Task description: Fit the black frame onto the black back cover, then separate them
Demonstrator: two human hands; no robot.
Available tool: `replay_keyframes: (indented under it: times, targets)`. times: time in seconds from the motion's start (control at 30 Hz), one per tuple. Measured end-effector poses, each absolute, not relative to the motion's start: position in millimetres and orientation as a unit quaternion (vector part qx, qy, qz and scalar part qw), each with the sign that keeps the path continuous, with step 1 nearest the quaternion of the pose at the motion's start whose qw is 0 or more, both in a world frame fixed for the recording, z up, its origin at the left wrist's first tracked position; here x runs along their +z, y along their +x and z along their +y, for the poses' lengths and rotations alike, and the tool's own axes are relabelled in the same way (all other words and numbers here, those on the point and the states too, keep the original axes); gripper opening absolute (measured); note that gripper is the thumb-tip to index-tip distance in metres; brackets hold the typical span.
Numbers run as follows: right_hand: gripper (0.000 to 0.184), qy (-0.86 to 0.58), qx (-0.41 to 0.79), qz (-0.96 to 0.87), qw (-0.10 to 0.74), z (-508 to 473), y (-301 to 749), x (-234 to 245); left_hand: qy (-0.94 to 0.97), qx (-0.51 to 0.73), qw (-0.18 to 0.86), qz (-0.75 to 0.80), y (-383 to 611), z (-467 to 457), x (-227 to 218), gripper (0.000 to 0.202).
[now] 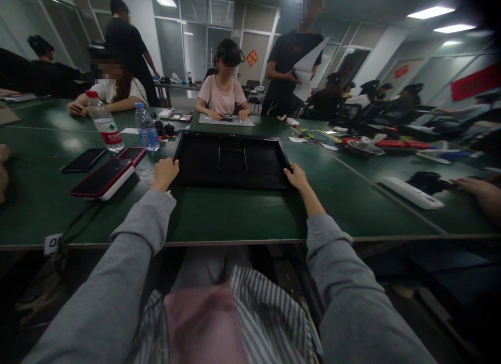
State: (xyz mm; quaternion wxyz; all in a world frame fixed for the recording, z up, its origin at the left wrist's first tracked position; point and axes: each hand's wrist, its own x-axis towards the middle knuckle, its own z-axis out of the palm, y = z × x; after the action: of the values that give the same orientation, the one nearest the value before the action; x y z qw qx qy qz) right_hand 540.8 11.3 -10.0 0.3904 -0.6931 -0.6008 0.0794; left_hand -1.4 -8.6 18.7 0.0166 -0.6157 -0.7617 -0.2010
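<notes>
A shallow black rectangular tray [199, 157] with raised edges and two thin dividers lies on the green table [235, 215] before me. My left hand [166, 174] closes round its left edge. At the opposite short side, my right hand [296, 176] grips the right edge near the front corner, thumb on top. Fingers under the tray's rim are hidden on both sides. Just left of my left hand sits a phone in a red case [102, 178] on a white block.
Two water bottles, one red-capped [105, 126] and one blue-capped [146, 129], stand back left near a dark phone [84, 160]. To the right lie a white bar-shaped object [410, 192] and cables [317, 136]. A person [223, 87] sits opposite; another person's hand [479, 194] is at far right.
</notes>
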Motion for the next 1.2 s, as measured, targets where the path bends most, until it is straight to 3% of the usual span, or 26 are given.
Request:
replay_keyframes:
  times: [0.47,0.7,0.87,1.2]
  targets:
    - [0.051,-0.629,0.219,-0.574,0.476,28,547,-22,-0.621,-0.231,-0.014,-0.749,-9,-6,13,0.048]
    - [0.048,-0.623,0.187,-0.572,0.501,34,551,-27,-0.63,-0.209,0.013,-0.747,-8,-3,4,0.052]
    - [0.057,-0.618,0.284,-0.529,0.506,32,553,-29,-0.625,-0.202,0.01,-0.754,-8,-3,7,0.053]
    - [0.071,-0.645,0.302,-0.512,0.479,21,544,-17,-0.608,-0.217,-0.015,-0.763,-7,-16,21,0.06]
